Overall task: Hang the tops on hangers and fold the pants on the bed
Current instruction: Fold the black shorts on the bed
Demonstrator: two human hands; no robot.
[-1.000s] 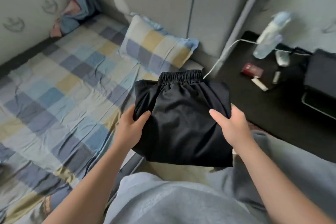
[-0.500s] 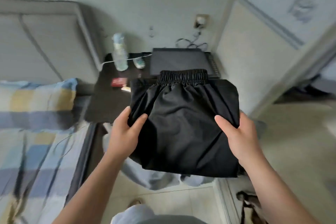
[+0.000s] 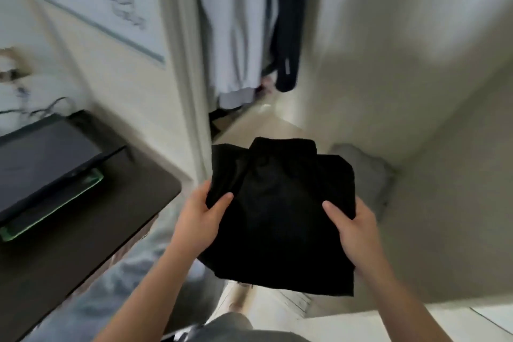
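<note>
- Found the black pants (image 3: 280, 216) folded into a compact stack, held in mid-air in front of the body above the floor (image 3: 263, 130), with the elastic waistband at the far edge.
- Recorded the left hand (image 3: 198, 221) at the stack's left edge, grip clamped on the fabric, thumb on top and fingers wrapped round the edge.
- Recorded the right hand (image 3: 354, 226) at the right edge, grip likewise clamped on the pants, thumb on top, remaining fingers hidden under the cloth.
- Observed both forearms bare, reaching in from the bottom of the view.
- Noted a dark tabletop (image 3: 133, 203) to the left, apart from the pants, carrying a flat black laptop (image 3: 41, 155) with a green-edged flat item (image 3: 63, 203) at its near side; could not identify that item.
- Noted pale hanging garments (image 3: 230, 36) and a dark hanging garment (image 3: 286, 36) straight ahead, beyond the pants.
- Noted a grey bundle (image 3: 363, 175) on the floor against the wall, behind the pants to the right; too blurred to identify.
- Noted crumpled grey fabric (image 3: 133, 272) low on the left, below the tabletop's edge.
</note>
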